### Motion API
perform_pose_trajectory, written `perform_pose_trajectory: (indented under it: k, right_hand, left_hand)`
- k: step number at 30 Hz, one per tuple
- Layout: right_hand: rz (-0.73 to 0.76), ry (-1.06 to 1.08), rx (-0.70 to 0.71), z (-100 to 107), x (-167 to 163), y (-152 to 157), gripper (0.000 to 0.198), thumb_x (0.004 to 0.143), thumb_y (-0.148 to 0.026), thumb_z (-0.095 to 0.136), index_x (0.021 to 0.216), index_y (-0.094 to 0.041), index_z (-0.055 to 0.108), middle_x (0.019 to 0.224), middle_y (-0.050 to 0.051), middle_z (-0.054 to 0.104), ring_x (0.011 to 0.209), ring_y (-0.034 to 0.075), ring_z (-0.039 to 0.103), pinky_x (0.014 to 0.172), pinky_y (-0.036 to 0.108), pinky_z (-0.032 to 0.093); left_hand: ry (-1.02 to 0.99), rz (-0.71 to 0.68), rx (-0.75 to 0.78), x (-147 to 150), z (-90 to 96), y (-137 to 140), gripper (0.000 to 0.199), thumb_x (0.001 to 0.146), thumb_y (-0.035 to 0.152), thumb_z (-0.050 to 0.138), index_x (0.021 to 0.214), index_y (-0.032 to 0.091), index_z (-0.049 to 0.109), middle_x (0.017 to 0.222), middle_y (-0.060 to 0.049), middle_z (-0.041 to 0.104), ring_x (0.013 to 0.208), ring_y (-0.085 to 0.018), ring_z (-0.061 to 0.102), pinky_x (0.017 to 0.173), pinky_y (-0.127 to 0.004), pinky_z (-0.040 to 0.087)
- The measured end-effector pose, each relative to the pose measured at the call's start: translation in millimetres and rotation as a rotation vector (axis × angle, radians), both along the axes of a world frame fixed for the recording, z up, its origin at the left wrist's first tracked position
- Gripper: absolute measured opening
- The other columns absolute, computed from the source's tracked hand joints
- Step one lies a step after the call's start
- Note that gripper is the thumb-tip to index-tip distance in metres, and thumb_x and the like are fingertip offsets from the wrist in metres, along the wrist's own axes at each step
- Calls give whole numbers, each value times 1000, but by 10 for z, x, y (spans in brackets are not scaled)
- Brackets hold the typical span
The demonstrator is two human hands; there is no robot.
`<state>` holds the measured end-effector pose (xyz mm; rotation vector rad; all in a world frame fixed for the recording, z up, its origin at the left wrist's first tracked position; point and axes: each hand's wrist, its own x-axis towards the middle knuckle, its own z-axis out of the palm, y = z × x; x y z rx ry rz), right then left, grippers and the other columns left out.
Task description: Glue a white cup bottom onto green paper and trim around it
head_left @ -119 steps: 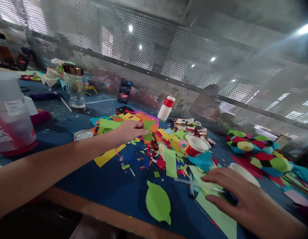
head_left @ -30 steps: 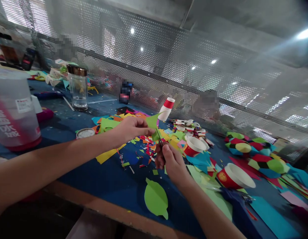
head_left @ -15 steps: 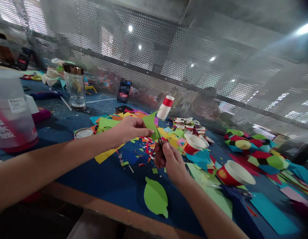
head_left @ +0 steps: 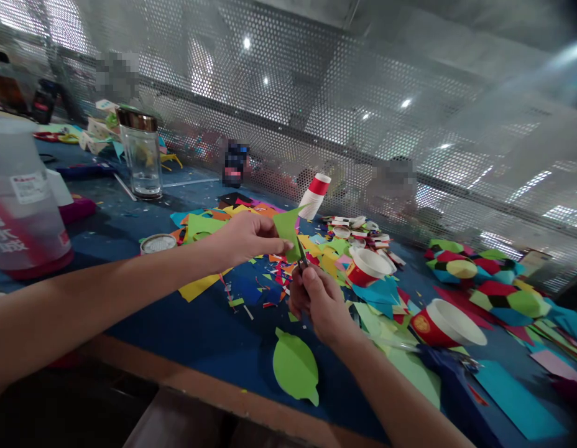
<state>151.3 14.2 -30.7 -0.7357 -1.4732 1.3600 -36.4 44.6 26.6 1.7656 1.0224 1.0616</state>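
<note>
Pinched in my left hand is a piece of green paper, raised above the scraps. My right hand grips a pair of scissors, its handles mostly covered by my fingers. The blades point up and meet the paper's lower right edge. Below my right hand, a leaf-shaped green paper cutout lies flat on the blue table near its front edge. Many small coloured paper scraps are spread under and behind both hands.
A large plastic cup and a glass bottle stand left. Stacked paper cups are behind my hands; red-and-white paper cups lie right. Paper balls and a blue paper sheet are farther right. A perforated metal screen runs behind.
The view has shifted slightly. The green paper is turned a little between my left fingers, and the scissor blades look slightly more apart. Both hands keep their holds.
</note>
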Motion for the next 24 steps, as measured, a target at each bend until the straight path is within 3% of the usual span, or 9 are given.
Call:
perform_pose_trajectory:
  k: [6, 15, 24]
  right_hand:
    - [-36, 35, -29, 6, -28, -14, 48, 84, -62, 66, 67, -23, 44, 48, -12, 29, 40, 6, 24, 38, 20, 34]
    - [38, 94, -50, 7, -53, -37, 50, 86, -62, 65, 66, -22, 44, 48, -12, 28, 40, 6, 22, 39, 20, 33]
    - [25, 82, -52, 12, -70, -38, 52, 84, -66, 63, 64, -22, 45, 46, -11, 27, 39, 6, 21, 38, 21, 32]
  left_hand:
    - [-23, 1, -2, 2, 30, -26, 28, 62, 44, 72, 62, 17, 64, 60, 1, 58, 59, -12, 48, 54, -26, 34]
    - [38, 41, 37, 7, 53, -45, 31, 62, 46, 70, 56, 17, 60, 53, 4, 48, 53, -10, 38, 50, -25, 27]
    - [45, 38, 35, 11, 47, -41, 31, 60, 47, 73, 58, 17, 63, 52, 4, 49, 53, -10, 39, 49, -25, 27]
